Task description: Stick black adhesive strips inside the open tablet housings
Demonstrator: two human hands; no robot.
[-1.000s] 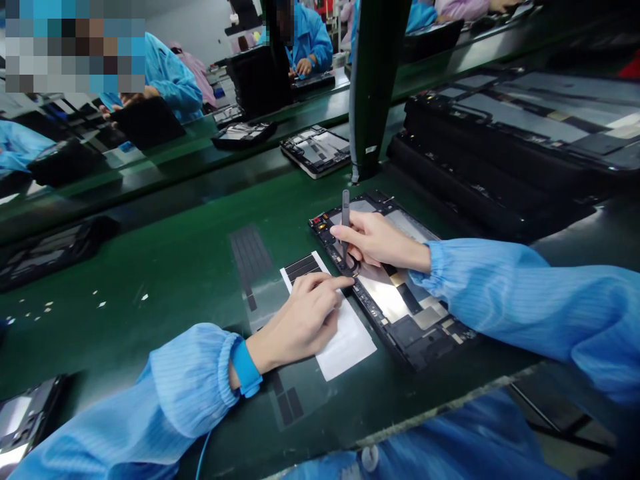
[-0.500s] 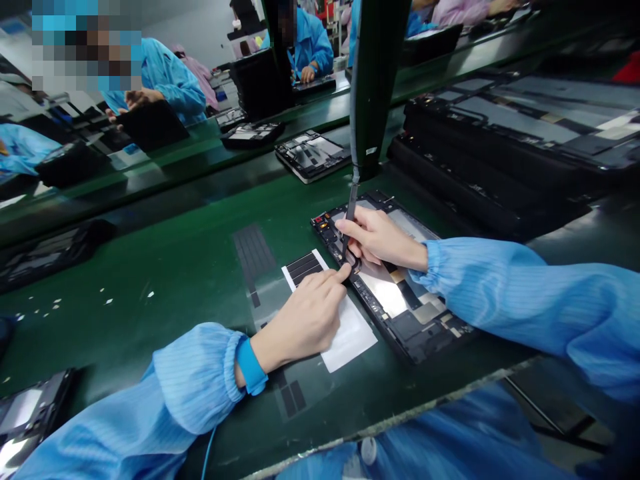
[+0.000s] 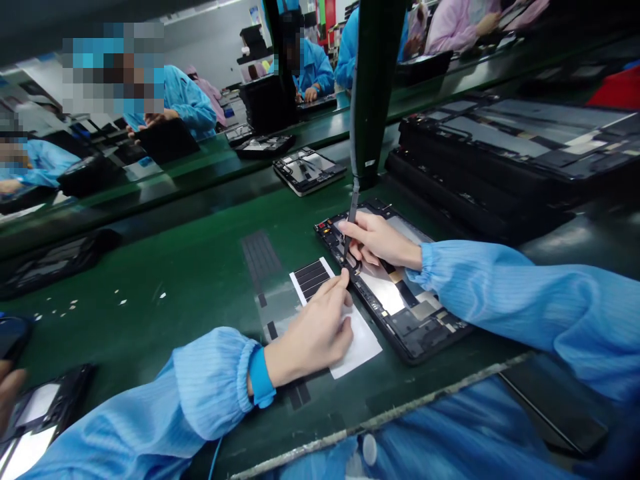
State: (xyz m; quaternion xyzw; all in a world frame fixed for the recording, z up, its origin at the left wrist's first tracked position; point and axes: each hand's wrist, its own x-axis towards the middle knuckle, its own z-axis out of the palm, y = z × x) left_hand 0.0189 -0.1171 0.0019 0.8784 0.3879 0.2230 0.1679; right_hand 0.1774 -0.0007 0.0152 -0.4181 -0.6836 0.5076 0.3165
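Observation:
Pinched in my right hand [image 3: 383, 239] is a pair of dark tweezers [image 3: 352, 212], its tips down on the left side of an opened tablet [image 3: 387, 293]. The tablet lies with its inner parts and a silvery panel showing. My left hand [image 3: 313, 333], with a blue band at the wrist, has its forefinger stretched to the tablet's left edge near the tweezer tips. The thumb stays apart, and no held thing shows. Under that hand lies a white sheet [image 3: 363, 343] carrying black strips [image 3: 313, 277], partly covered by the fingers.
Tall stacked tablet bodies [image 3: 480, 180] stand at the right, beside a dark green post [image 3: 377, 100]. Another opened tablet [image 3: 307, 170] lies behind. Clear film with dark strips [image 3: 263, 257] is on the green bench. Co-workers in blue and pink sit opposite; a person's hand [image 3: 10, 387] shows at far left.
My left forefinger has lifted slightly and drawn back at the tablet's edge, with the other fingers curling more. My right hand keeps its place with the tweezers. The camera has shifted a little.

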